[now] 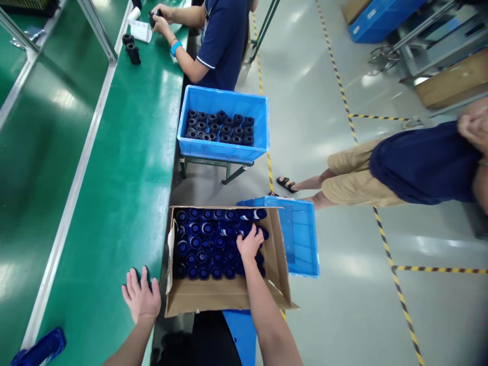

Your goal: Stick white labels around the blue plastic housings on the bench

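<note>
My left hand [142,300] lies flat on the green worktable [125,203], fingers spread, holding nothing. My right hand [250,243] reaches into an open cardboard box [213,297], its fingers apart and touching or just over the dark blue cylinders there; its fingertips are partly hidden. Most of these dark blue bottle-like cylinders [195,242] stand upright in rows with round ends up. A few at the box's far right lie on their sides. Another dark blue cylinder [41,348] rests on the table at the lower left.
Beyond the box, a blue crate [223,150] of black parts [213,127] sits on a stand. Another blue crate [299,239] is right of the box. A co-worker [224,46] handles a black part at the table; black pieces [132,50] lie nearby. Another person [415,162] stands right.
</note>
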`<state>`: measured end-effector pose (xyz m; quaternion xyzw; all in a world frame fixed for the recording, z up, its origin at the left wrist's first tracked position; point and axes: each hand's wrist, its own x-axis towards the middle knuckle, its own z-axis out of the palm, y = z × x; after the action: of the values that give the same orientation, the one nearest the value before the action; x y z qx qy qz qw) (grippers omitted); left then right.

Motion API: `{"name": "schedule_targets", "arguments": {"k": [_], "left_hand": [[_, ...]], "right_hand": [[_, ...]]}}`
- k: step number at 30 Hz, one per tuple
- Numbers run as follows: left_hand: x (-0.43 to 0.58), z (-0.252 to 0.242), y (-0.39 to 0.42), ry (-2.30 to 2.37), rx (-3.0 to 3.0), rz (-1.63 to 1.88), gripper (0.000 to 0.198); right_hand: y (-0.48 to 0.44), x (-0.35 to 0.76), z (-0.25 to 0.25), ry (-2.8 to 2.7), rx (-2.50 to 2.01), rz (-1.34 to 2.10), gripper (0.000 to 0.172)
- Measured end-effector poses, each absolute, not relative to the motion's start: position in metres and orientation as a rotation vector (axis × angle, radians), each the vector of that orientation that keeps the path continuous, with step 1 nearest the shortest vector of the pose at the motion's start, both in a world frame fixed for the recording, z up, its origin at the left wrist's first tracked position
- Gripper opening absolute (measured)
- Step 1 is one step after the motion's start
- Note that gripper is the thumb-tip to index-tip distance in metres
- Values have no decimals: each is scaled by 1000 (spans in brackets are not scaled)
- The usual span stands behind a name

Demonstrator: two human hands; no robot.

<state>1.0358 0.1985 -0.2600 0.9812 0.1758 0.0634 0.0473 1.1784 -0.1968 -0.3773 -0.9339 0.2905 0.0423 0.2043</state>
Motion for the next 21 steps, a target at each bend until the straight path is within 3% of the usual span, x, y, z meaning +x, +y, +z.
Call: {"name": "schedule_targets", "arguments": {"k": [7, 21], "left_hand": [[1036, -261, 199, 525, 3013, 199, 51], [1032, -261, 197, 536, 2994, 121, 52]], "right_hand": [[-168, 1186, -383, 318, -2700, 248, 46], [-194, 1182, -382, 586, -2801, 150, 34]]}}
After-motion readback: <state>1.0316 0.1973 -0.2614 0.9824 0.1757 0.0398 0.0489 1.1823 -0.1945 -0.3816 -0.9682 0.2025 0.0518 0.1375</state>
